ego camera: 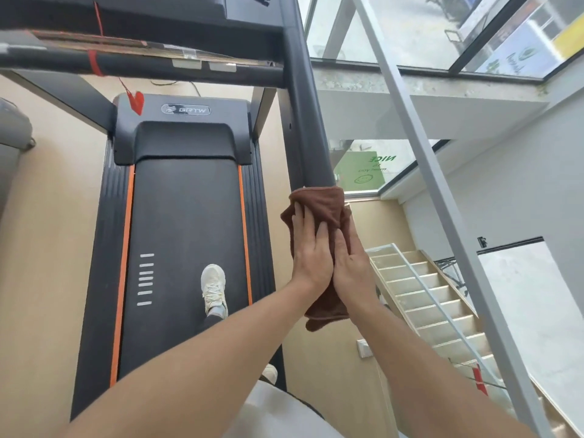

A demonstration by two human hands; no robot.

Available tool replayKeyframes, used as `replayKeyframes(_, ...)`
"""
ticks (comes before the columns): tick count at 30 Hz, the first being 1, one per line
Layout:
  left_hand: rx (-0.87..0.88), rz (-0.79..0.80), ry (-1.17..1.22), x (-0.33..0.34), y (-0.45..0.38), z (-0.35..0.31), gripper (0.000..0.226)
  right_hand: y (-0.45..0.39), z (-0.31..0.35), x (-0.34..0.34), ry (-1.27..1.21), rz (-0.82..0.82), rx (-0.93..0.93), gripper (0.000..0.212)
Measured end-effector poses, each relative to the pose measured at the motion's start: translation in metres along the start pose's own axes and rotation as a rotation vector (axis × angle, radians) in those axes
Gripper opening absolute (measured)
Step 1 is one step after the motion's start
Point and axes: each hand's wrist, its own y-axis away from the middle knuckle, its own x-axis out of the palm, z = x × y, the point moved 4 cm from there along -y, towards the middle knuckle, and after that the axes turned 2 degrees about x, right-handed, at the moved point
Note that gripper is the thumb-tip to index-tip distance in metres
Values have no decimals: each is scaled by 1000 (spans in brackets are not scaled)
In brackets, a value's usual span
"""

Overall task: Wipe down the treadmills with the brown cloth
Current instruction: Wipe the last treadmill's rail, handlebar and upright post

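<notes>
I stand on a black treadmill with orange side stripes, its belt (pixel 186 216) running ahead of me. A brown cloth (pixel 319 200) is wrapped over the lower end of the treadmill's dark right handrail (pixel 303 121). My left hand (pixel 311 257) presses flat on the cloth's left side, fingers pointing up along the rail. Against the cloth's right side lies my right hand (pixel 350 270), fingers straight, so the two palms sandwich it. A loose end of the cloth hangs below my wrists. The thumbs are hidden.
My white shoe (pixel 214 289) is on the belt. A red safety clip (pixel 136 102) dangles from the console crossbar (pixel 142 66). A grey slanted post (pixel 426 153) and glass stand close on the right, with a staircase (pixel 426 295) below. Another grey machine (pixel 12 137) is at far left.
</notes>
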Motion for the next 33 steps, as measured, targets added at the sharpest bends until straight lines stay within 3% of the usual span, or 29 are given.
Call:
replayKeyframes(6, -105, -37, 44, -10, -95, -17, 55, -88, 50, 23, 195, -58, -56, 47)
replayKeyframes(11, -328, -38, 183, -20, -160, -3, 96, -150, 104, 43, 373, -65, -217, 50)
replayKeyframes(14, -432, -43, 234, -24, -204, 0, 105, -189, 137, 60, 518, -65, -272, 52)
replayKeyframes(18, -454, -63, 272, -28, -263, -11, 97, -242, 173, 77, 636, -82, -310, 53)
replayKeyframes(23, -429, -126, 312, -36, -324, -41, 53, -308, 207, 91, 623, -44, -375, 49)
replayKeyframes(25, -441, -151, 367, -34, -334, -47, 46, -324, 213, 91, 608, 14, -384, 47)
replayKeyframes(28, -499, -217, 414, -35, -344, -51, 50, -341, 222, 93, 647, 64, -425, 45)
replayKeyframes(33, -492, -256, 392, -39, -348, -52, 76, -348, 226, 91, 515, 111, -472, 42)
